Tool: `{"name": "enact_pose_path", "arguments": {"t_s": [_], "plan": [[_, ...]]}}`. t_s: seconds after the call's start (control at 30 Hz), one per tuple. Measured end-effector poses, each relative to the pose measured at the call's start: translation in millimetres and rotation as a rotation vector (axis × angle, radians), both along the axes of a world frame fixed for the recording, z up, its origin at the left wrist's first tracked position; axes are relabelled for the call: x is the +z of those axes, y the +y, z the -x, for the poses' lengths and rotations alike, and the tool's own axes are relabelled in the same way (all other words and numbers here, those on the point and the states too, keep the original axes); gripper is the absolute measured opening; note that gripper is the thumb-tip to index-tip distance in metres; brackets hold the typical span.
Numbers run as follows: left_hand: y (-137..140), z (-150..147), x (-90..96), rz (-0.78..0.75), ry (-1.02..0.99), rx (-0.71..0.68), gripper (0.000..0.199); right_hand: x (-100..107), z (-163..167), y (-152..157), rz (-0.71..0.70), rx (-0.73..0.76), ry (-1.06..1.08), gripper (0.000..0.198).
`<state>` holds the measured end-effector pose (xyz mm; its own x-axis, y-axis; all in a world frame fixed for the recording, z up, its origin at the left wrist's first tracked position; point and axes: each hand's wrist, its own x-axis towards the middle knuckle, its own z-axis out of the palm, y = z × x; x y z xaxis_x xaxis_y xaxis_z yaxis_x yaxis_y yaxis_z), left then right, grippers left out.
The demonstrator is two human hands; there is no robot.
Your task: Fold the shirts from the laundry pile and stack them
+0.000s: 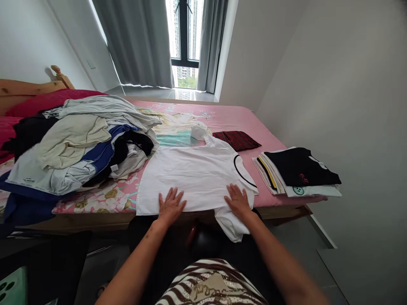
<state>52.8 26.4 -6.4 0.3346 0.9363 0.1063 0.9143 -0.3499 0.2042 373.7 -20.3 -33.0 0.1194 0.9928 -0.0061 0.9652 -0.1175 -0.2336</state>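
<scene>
A white T-shirt (pixel 190 173) with a black band along its collar lies spread across the near side of the bed, collar to the right. One sleeve hangs down over the bed's front edge; the other stretches toward the back. My left hand (pixel 171 206) rests flat on the shirt's near edge, fingers spread. Farther right, near the hanging sleeve, my right hand (pixel 238 201) presses flat on the cloth with its fingers apart. Neither hand grips anything.
A large heap of loose clothes (pixel 76 144) covers the bed's left side. At the right sits a stack of folded shirts (pixel 295 171), a black one on top. Behind the T-shirt are a dark red plaid cloth (pixel 237 140) and the pink bedsheet (pixel 229 113). A wall (pixel 349 106) stands right.
</scene>
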Motion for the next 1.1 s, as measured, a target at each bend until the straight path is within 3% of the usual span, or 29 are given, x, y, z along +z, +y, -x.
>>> {"name": "enact_pose_path", "arguments": {"t_s": [0.1,0.2,0.3,0.4,0.5,0.63,0.7,0.83,0.93,1.1], "plan": [[-4,46,-14.7,-0.035,0.043,0.226,0.051,-15,-46,-28,-0.083,-0.111,-0.008,0.057],[-12,108,-21.1,-0.109,-0.001,0.448,0.053,-27,-73,-67,-0.212,-0.166,0.12,0.056],[-22,155,-27.0,-0.132,-0.173,0.596,0.059,-39,-69,-108,-0.285,-0.214,0.38,0.052],[-34,163,-39.9,0.06,-0.393,0.71,0.052,-50,-44,-140,-0.177,-0.144,0.512,0.054],[-49,122,-53.8,0.297,-0.513,0.568,0.039,-50,-18,-153,-0.116,-0.088,0.495,0.059],[-74,22,-53.8,0.669,-0.743,0.065,0.05,-27,0,-146,-0.182,-0.217,0.694,0.053],[-83,-26,-45.5,0.846,-0.814,-0.073,0.054,-11,4,-141,-0.196,-0.252,0.813,0.04],[-86,-95,-26.1,1.239,-0.978,-0.046,0.059,19,11,-142,-0.262,-0.251,1.002,0.033],[-82,-128,-13.8,1.443,-1.241,-0.002,0.059,33,15,-147,-0.319,-0.271,1.109,0.029],[-89,-156,5.1,1.376,-1.674,0.134,0.04,37,17,-152,-0.33,-0.335,1.292,0.033]]}}
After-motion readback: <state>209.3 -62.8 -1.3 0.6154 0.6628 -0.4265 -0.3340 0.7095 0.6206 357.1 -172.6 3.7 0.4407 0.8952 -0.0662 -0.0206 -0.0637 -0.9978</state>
